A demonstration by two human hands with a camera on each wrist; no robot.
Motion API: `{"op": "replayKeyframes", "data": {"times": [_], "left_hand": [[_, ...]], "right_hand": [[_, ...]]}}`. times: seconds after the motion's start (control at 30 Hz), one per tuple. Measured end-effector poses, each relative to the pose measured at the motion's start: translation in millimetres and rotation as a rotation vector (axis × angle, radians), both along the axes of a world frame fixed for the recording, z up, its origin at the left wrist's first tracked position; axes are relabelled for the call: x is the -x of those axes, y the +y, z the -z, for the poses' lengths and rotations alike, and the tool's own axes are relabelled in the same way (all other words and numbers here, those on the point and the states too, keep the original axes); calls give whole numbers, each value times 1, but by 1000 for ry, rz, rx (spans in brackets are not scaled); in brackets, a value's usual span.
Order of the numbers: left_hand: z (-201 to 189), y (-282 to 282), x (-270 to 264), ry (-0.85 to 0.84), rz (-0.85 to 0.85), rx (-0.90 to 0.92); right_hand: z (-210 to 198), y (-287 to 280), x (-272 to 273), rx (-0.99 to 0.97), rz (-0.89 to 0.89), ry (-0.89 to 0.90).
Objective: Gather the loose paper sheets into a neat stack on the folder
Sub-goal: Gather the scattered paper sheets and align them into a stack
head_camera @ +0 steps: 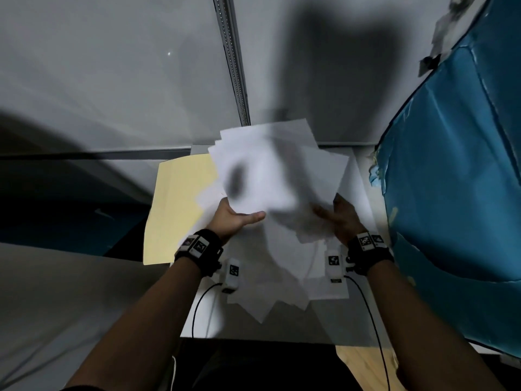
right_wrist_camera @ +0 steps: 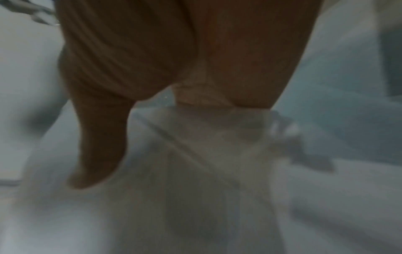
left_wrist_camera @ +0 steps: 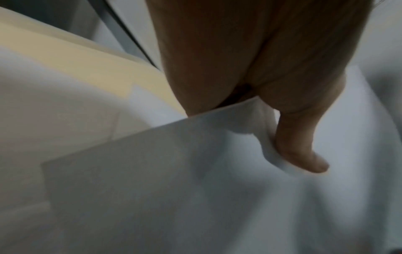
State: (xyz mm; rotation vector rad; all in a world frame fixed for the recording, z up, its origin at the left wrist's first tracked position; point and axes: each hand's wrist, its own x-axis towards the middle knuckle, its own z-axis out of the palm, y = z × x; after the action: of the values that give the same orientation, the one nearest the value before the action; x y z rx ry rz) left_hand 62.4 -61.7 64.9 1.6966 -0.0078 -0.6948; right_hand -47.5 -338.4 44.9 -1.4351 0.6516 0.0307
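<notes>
Here, closest to the person, more white sheets (head_camera: 282,283) lie flat and fanned out on the pale worktop (head_camera: 363,320), corners poking every way. They are not in the stack yet.

Just past them, the left hand (head_camera: 234,218) and the right hand (head_camera: 342,221) hold up a messy bundle of paper (head_camera: 270,176) from both sides. Each thumb lies on top, and the other fingers are hidden under the sheets, so both hands pinch the bundle. In the left wrist view the left thumb (left_wrist_camera: 302,144) curls over a bent paper edge. Holding both sides probably keeps the floppy pages from sliding apart while they get lined up. The bundle is blurry, so it is hard to tell how many sheets it has.

Behind the left hand lies the yellow folder (head_camera: 180,204), flat on the worktop. The raised bundle hangs partly over its right side. I think the stack should land there.

Far off to the right is a big blue cover (head_camera: 456,170).
</notes>
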Motion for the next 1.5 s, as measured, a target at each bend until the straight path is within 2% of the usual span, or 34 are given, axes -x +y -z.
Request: {"op": "replayKeyframes", "data": {"times": [0.07,0.13,0.2,0.27,0.37,0.43,0.5,0.57,0.7,0.8,0.87,0.93,1.1,1.23,1.4,1.5], "left_hand": [[-24,-14,-2,-96,-23,-12],[-47,-27,-4,-226,-113,-20],[-69,-34,-5,-351,-179,15],[-91,-35,-4,-443,-176,74],[-103,-23,-10,-532,-48,126],[-95,-19,-20,-555,-3,-3],[-79,-20,-25,-500,-87,-196],[-73,-27,-18,-516,-177,-273],[-72,-42,2,-622,-280,-234],[-81,-52,10,-601,-410,-140],[-91,-54,17,-652,-417,-129],[-91,-52,19,-719,-355,-121],[-70,-37,14,-623,-227,-23],[-44,-31,3,-347,-149,-21],[-33,-31,3,-392,-152,-10],[-12,-25,11,-346,-139,-7]], "right_hand": [[-34,10,-4,-10,-32,-72],[-68,17,-10,84,17,-162],[-95,17,-13,173,46,-269],[-112,13,-13,192,37,-334],[-111,-1,-13,214,-25,-307],[-100,-8,-16,159,-83,-245],[-86,-7,-22,154,-100,-243],[-73,-1,-28,179,-64,-225],[-81,20,-34,175,29,-242],[-107,32,-31,228,139,-343],[-118,36,-25,299,164,-399],[-121,38,-18,331,140,-418],[-104,30,-12,302,61,-380],[-76,28,-22,272,-39,-227],[-77,33,-23,335,33,-294],[-52,40,-12,273,-31,-231]]}}
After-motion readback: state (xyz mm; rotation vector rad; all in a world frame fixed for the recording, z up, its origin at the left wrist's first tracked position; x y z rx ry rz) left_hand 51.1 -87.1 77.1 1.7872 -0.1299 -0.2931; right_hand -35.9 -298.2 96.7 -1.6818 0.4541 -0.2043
